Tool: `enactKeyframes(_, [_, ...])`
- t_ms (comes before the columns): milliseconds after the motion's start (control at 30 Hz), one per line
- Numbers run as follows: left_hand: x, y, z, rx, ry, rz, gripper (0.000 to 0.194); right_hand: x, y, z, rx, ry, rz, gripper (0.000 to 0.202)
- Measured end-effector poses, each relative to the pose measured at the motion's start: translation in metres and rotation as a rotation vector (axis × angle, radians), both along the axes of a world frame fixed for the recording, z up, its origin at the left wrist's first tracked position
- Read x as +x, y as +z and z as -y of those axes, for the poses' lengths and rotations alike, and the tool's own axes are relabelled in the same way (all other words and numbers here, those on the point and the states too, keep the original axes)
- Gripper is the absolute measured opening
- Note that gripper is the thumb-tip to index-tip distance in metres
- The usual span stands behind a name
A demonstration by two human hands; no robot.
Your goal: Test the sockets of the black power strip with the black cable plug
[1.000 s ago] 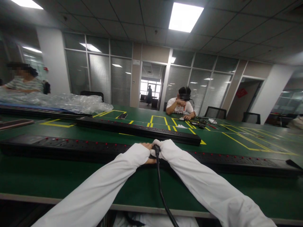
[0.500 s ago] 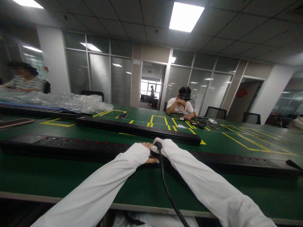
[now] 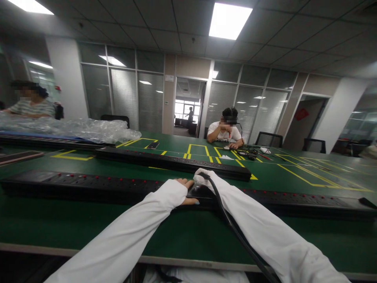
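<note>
Head view: green table fills the lower half, marked with yellow tape.
Near power strip: long black bar lying crosswise on the table, close to the front edge; row of red buttons along its top; middle partly covered by the hands.
Far power strip: shorter in view, lying just beyond the near one, slightly slanted.
Plastic wrap: clear, crumpled heap at far left of table.
Person across table: white shirt, seated, one hand raised toward the head, the other on the table.
Black cable: runs from the right hand down along the right sleeve; its end is hidden in the fingers.
Left hand: grasps the near power strip, fingers over its top, thumb on the front side.
Right hand: white-gloved, closed around the cable end, just above the near power strip and beside the left hand.
Phone: small, dark, flat beyond the far power strip.
</note>
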State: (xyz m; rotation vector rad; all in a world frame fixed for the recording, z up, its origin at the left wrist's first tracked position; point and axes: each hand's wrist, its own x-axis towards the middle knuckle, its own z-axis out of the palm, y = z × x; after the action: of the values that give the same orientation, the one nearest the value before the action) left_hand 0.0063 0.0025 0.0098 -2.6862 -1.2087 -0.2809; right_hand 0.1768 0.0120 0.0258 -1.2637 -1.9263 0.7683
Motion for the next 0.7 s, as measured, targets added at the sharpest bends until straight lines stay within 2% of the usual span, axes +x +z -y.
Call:
enactKeyframes(200, [-0.002, -0.001, 0.000, 0.000, -0.023, 0.021, 0.078, 0.009, 0.007, 0.007, 0.032, -0.119, 0.113, 0.032])
enactKeyframes(367, [-0.003, -0.001, -0.001, -0.030, -0.015, 0.021, 0.077, 0.017, 0.006, 0.009, 0.087, -0.136, 0.215, 0.029])
enactKeyframes(533, [-0.002, -0.004, -0.004, -0.023, -0.021, 0.028, 0.077, 0.022, 0.005, 0.014, 0.175, -0.249, 0.456, 0.031])
enactKeyframes(700, [-0.001, -0.005, -0.005, -0.012, -0.013, 0.026, 0.078, 0.025, 0.009, 0.023, 0.252, -0.213, 0.629, 0.038])
